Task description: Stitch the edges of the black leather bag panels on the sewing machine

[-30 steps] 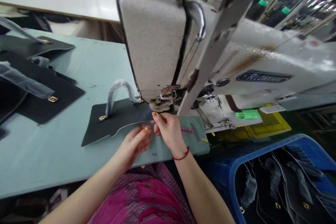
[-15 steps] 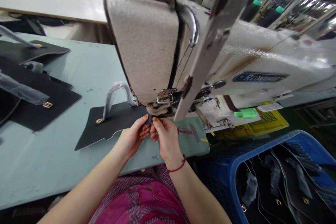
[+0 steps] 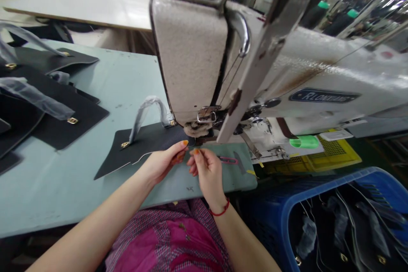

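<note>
From my remote seat I watch the black panel (image 3: 149, 138) lie at the centre of the frame, flat on the pale green surface (image 3: 63, 195), its right end running under the head of the sewing machine (image 3: 194, 51). A plastic-wrapped handle (image 3: 143, 112) arches up from the panel, with gold-coloured fittings at its feet. My left hand (image 3: 165, 162) sits at the panel's near edge, just below the machine's foot, thumb on top and fingers curled at the edge, so it has that edge in a narrow pinch. My right hand (image 3: 206, 170) is just right of it, apart from the panel, thumb and forefinger drawn close; I cannot tell whether anything thin is between them. Just right of that hand lies a pink tool (image 3: 236, 161). More black panels (image 3: 73, 106) overlap at left, and a blue basket (image 3: 285, 216) fills the lower right.
</note>
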The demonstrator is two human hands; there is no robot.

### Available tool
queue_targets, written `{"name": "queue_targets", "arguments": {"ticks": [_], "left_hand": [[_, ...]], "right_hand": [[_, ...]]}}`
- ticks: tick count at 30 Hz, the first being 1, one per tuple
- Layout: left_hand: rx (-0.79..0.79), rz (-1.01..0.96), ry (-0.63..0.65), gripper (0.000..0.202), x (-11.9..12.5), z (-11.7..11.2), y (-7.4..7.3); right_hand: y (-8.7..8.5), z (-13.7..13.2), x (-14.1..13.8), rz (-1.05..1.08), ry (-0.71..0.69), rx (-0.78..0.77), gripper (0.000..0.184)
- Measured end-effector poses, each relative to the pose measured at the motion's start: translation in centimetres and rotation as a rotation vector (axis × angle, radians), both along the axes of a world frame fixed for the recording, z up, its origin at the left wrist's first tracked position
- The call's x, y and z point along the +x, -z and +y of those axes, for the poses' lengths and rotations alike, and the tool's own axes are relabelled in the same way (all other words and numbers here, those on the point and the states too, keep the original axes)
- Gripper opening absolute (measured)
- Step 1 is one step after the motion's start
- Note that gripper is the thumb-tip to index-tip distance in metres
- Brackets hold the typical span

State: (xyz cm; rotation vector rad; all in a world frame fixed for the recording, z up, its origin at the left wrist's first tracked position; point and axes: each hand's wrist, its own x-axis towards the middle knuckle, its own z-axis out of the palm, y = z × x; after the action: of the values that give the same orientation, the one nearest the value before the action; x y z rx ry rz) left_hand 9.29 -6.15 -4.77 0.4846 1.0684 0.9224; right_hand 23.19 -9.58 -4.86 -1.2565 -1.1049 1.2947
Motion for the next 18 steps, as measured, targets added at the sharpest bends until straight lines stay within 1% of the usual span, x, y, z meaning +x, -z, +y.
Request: {"name": "queue_targets", "arguments": {"ticks": [2, 5, 7, 9, 12, 18], "left_hand": [[0.040, 0.002, -0.005, 0.045, 0.2, 0.1, 0.0], [0.113, -0.029, 0.004, 0.042, 0.3, 0.3, 0.1], [0.126, -0.044, -0.002, 0.040, 0.3, 0.5, 0.2], [0.127, -0.045, -0.007, 0.040, 0.3, 0.7, 0.3], [0.132, -0.036, -0.028, 0.039, 0.2, 1.0, 0.3], [0.177, -0.006, -0.065, 0.036, 0.3, 1.5, 0.2]], "right_hand": [[1.4, -1.2, 0.7, -0.063, -0.024, -0.018, 0.032], [4.4, -2.8, 1.6, -0.185, -0.077, -0.031, 0.029], [6.1, -3.6, 2.0, -0.278, -0.113, 0.001, 0.027], [7.3, -4.1, 2.2, -0.380, -0.147, 0.060, 0.027], [7.8, -4.3, 2.3, -0.485, -0.174, 0.130, 0.026], [7.6, -4.2, 2.2, -0.567, -0.181, 0.199, 0.025]]}}
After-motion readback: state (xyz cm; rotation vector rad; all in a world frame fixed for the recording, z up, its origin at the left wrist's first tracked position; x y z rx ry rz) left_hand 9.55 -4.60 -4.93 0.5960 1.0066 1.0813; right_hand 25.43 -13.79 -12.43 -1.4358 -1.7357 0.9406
